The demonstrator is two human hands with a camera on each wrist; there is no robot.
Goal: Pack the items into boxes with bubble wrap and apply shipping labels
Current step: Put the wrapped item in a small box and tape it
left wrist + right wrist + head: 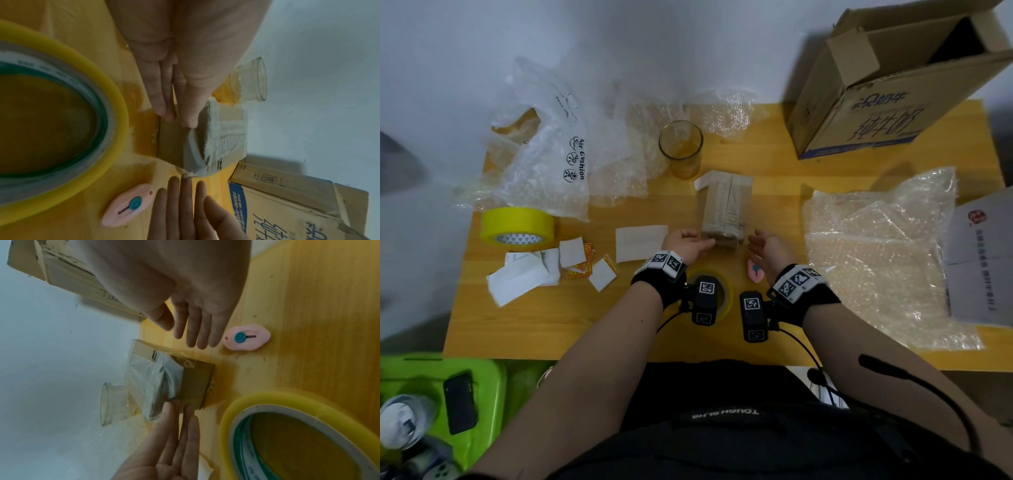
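A small cardboard box [724,209], taped over with a white label along its top, lies in the middle of the table. My left hand [703,244] has straight fingers [164,105] touching the box's near left corner [191,386]. My right hand [756,244] is held flat and open just right of the near end, a small gap away from the box [170,142]; its fingers [195,334] hold nothing. A clear glass [680,149] stands just behind the box. A bubble wrap sheet [876,257] lies to the right.
A yellow tape roll [724,291] sits under my wrists, a pink cutter [755,270] beside it. Another tape roll [517,226], loose labels [640,241] and air cushion bags [544,154] lie left. A large open carton [876,96] stands back right. A green bin [431,394] sits lower left.
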